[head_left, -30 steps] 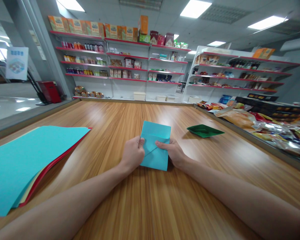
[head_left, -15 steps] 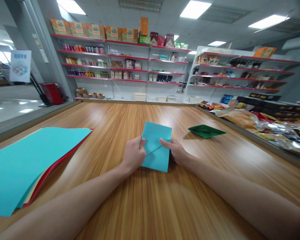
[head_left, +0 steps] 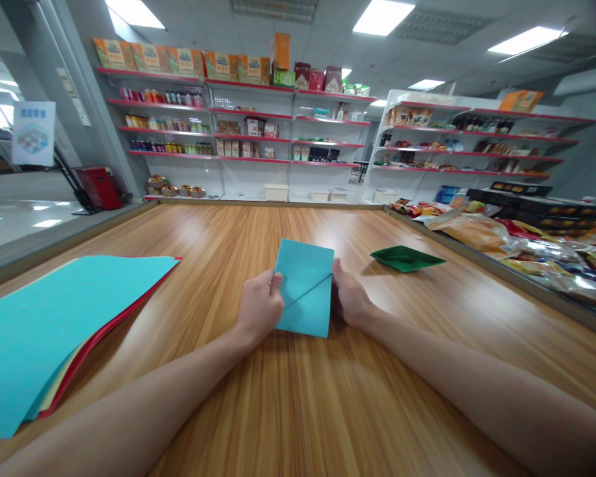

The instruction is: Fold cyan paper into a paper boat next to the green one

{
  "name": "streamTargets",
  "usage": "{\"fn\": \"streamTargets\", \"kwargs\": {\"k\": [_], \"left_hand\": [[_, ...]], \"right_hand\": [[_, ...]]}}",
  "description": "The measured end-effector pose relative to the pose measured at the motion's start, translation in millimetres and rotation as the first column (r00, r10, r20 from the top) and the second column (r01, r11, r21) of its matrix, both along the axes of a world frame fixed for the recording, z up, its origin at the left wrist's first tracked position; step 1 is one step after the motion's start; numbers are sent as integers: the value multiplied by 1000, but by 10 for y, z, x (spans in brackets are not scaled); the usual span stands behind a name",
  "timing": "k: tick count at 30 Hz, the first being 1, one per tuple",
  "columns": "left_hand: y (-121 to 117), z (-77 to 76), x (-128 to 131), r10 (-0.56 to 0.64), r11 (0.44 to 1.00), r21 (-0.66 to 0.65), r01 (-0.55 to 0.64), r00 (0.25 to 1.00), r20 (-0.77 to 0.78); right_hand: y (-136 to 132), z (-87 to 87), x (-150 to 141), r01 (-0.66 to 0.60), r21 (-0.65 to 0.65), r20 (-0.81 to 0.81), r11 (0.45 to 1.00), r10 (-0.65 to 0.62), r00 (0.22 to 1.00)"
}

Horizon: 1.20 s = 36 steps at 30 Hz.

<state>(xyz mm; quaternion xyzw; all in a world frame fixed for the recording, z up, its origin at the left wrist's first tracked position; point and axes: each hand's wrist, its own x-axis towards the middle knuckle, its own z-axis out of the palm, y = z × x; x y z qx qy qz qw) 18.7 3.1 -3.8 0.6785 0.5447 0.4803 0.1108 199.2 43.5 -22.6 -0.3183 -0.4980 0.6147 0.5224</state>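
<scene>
A folded sheet of light-blue paper (head_left: 305, 288), with a slanting flap edge across its front, is held upright just above the table. My left hand (head_left: 261, 305) pinches its left edge, thumb in front and fingers curled behind. Against the right edge is my right hand (head_left: 351, 295), closed at the paper with its thumb along the edge; its other fingers are mostly hidden. To the right of that hand lies a green folded-paper boat (head_left: 407, 258). A stack of coloured paper (head_left: 79, 318), blue on top with cream and red beneath, lies at the left.
The wooden table (head_left: 203, 411) has a raised rim. Packaged snacks (head_left: 541, 258) and dark boxes (head_left: 541, 209) are piled beyond its right side. Stocked shelves (head_left: 248, 139) stand behind it. A red box (head_left: 98, 187) and a sign (head_left: 33, 134) are on the left.
My right thumb has moved off the front of the blue paper to its right edge. The whole view has shifted slightly, with the paper and both hands a little further left.
</scene>
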Motion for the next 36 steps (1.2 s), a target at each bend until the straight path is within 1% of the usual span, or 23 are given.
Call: {"fn": "streamTargets", "kwargs": {"k": [3, 6, 9, 12, 14, 15, 16, 18, 19, 20, 21, 24, 26, 28, 30, 33, 36], "left_hand": [[-6, -19, 7, -13, 1000, -3, 13, 1000, 3], [-23, -35, 22, -88, 996, -28, 90, 995, 49], [-39, -24, 39, -163, 984, -42, 171, 975, 152], [-32, -1, 46, -197, 975, -48, 217, 944, 264], [-11, -1, 42, -207, 965, -82, 251, 912, 355], [4, -9, 39, -214, 951, -118, 286, 883, 419], [19, -21, 36, -225, 926, -161, 342, 842, 491], [47, -53, 37, -253, 843, -234, 484, 741, 622], [56, -70, 42, -260, 808, -253, 532, 708, 657], [62, -84, 49, -261, 800, -261, 541, 705, 659], [66, -94, 57, -252, 822, -261, 506, 735, 629], [67, -96, 76, -168, 941, -199, 274, 888, 429], [71, -75, 74, -117, 975, -150, 166, 950, 290], [78, -46, 62, -81, 985, -132, 108, 978, 193], [84, -18, 52, -55, 989, -129, 73, 988, 143], [73, 11, 56, -60, 989, -126, 77, 989, 137], [43, 26, 72, -97, 987, -114, 117, 981, 168]], "right_hand": [[-12, 4, 17, -36, 4, 19, 999, 36, 999], [-46, 31, 22, -75, 28, 48, 997, 74, 996], [-75, 81, 10, -75, 9, 41, 997, 74, 996], [-83, 117, 0, -90, -23, 14, 996, 90, 996], [-78, 116, -1, -100, -15, 9, 995, 100, 995], [-75, 110, 0, -101, -9, 11, 995, 101, 995], [-72, 100, 1, -100, -1, 14, 995, 100, 995], [-68, 81, 1, -98, 15, 33, 995, 98, 995], [-68, 74, -2, -98, 28, 49, 995, 96, 994], [-70, 71, -7, -97, 43, 70, 994, 93, 993], [-74, 70, -14, -97, 62, 94, 993, 91, 991], [-95, 78, -35, -124, 96, 153, 988, 109, 982], [-110, 75, -40, -142, 90, 169, 986, 125, 978], [-120, 57, -33, -133, 64, 185, 989, 119, 975], [-123, 31, -17, -107, 31, 204, 994, 98, 974], [-117, -2, 2, -90, 4, 182, 996, 88, 979], [-98, -12, 12, -73, 22, 119, 997, 69, 990]]}}
